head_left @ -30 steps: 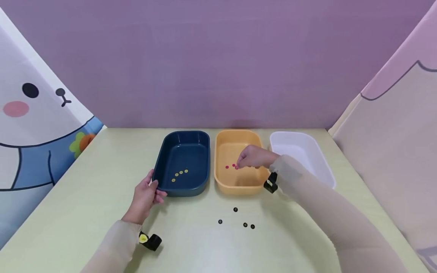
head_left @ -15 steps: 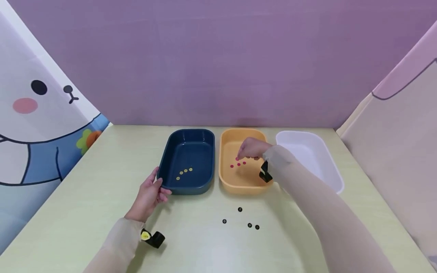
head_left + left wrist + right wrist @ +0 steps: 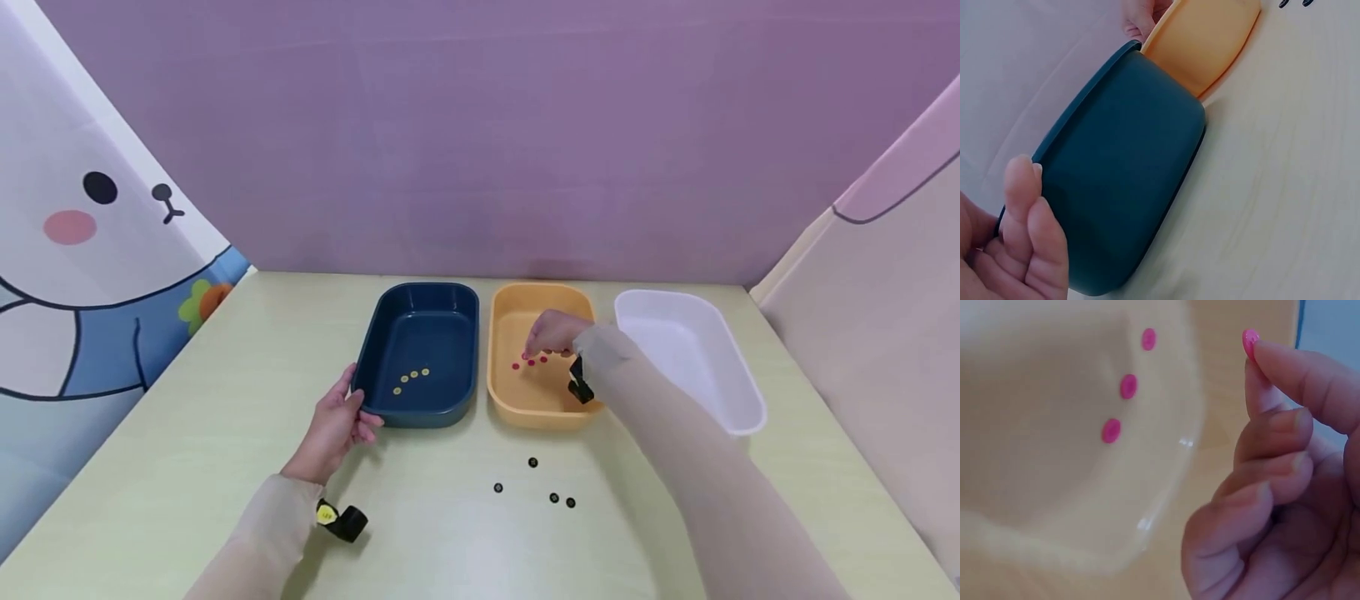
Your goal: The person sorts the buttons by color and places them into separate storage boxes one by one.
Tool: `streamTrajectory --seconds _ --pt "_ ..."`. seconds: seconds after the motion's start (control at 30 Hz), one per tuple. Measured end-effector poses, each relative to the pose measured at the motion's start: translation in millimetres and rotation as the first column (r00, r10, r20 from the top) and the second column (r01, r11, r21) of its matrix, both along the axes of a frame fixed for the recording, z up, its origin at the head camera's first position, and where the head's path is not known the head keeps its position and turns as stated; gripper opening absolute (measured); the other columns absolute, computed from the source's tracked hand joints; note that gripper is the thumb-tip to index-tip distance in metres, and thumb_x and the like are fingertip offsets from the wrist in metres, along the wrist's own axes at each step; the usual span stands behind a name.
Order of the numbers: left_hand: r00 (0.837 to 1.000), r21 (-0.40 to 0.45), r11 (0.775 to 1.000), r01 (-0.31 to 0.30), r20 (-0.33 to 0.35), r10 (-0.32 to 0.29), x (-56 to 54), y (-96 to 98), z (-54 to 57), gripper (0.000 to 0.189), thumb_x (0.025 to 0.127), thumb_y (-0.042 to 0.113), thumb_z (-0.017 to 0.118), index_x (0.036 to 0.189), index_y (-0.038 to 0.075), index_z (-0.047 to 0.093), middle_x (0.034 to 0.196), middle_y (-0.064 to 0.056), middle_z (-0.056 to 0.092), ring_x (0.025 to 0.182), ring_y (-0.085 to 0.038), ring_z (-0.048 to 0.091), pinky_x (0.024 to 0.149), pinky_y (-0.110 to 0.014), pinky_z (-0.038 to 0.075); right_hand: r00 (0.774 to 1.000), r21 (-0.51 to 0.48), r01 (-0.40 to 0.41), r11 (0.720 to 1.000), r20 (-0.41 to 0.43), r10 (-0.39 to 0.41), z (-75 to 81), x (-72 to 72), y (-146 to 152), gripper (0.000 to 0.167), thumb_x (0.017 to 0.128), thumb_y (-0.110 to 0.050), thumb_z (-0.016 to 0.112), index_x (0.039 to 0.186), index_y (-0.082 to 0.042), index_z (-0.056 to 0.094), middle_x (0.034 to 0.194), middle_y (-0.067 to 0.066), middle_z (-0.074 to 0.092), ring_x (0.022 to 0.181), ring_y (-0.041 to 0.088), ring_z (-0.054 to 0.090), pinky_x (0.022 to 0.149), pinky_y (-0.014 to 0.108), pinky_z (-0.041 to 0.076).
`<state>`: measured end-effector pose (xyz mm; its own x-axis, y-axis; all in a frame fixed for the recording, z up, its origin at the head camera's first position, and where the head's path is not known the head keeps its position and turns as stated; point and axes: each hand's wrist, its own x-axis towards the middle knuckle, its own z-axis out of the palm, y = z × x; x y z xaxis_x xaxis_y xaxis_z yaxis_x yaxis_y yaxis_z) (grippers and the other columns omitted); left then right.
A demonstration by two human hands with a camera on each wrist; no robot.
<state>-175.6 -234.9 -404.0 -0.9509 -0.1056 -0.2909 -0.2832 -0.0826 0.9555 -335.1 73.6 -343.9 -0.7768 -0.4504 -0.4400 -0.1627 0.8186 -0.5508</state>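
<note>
Pink button (image 3: 525, 357): in the head view it was over the inside of the orange tray (image 3: 543, 419), at the fingertips of the right hand.
Right hand (image 3: 553, 332): it reached over the orange tray from the right, finger and thumb pinching the pink button.
Other pink buttons (image 3: 532, 362): three lay in a loose row on the floor of the orange tray.
Dark blue tray (image 3: 442, 333): it stood just left of the orange tray, four yellow buttons (image 3: 414, 375) inside.
Left hand (image 3: 332, 425): it gripped the dark blue tray at the near corner away from the orange tray, thumb over the rim.
White tray (image 3: 697, 358): it stood just right of the orange tray, partly behind the right sleeve (image 3: 675, 450).
Black buttons (image 3: 533, 462): four lay on the pale table (image 3: 420, 533) in front of the orange tray.
Left wrist view: the left hand's fingers bent against the dark blue tray's outer wall; the orange tray showed beyond.
Right wrist view: thumb and index finger pinched the pink button, apart from the three in the orange tray; the remaining fingers were curled.
</note>
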Motion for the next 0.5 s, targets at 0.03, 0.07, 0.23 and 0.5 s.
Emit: streamTrajectory --seconds 0.03,0.07,0.23,0.5 --pt "1.000 -0.002 1.000 -0.004 0.001 0.004 0.1 0.7 -0.4 0.056 0.106 0.013 0.024 0.155 0.021 -0.001 0.059 0.002 0.060 0.044 -0.005 0.052 0.051 -0.020 0.048 1.000 0.005 0.000 1.000 0.001 0.000 -3.5 -1.1 0 0.013 0.085 -0.012 0.066 0.092 -0.003 0.073 0.056 -0.003 0.044 0.044 0.005 0.032 0.044 0.018 0.030" --pt "1.000 -0.002 1.000 -0.010 0.001 0.010 0.1 1.5 -0.9 0.056 0.106 0.012 0.024 0.155 0.020 0.000 0.058 0.002 0.059 0.044 -0.005 0.052 0.050 -0.020 0.048 1.000 0.012 -0.003 1.000 -0.001 0.003 -7.3 -2.6 0 0.013 0.085 -0.013 0.066 0.091 -0.003 0.073 0.056 -0.003 0.046 0.043 0.005 0.032 0.044 0.019 0.029" --pt "0.999 0.003 1.000 -0.031 -0.009 0.031 2.0 4.1 -2.2 0.056 0.106 0.012 0.025 0.155 0.021 0.000 0.057 0.002 0.059 0.042 -0.006 0.052 0.049 -0.021 0.048 1.000 0.045 -0.025 0.999 -0.009 0.025 -22.2 -10.4 0 0.010 0.083 -0.015 0.069 0.084 -0.006 0.074 0.058 -0.002 0.049 0.044 0.005 0.034 0.043 0.019 0.029" --pt "0.998 0.009 0.998 -0.062 -0.014 0.062 0.6 6.0 -1.0 0.056 0.106 0.013 0.027 0.156 0.021 0.003 0.055 0.002 0.058 0.041 -0.006 0.052 0.048 -0.021 0.048 0.994 0.061 -0.107 0.992 -0.032 0.109 -32.4 -12.3 1 0.009 0.076 -0.013 0.076 0.077 -0.005 0.073 0.049 -0.008 0.043 0.042 0.002 0.035 0.044 0.016 0.028"
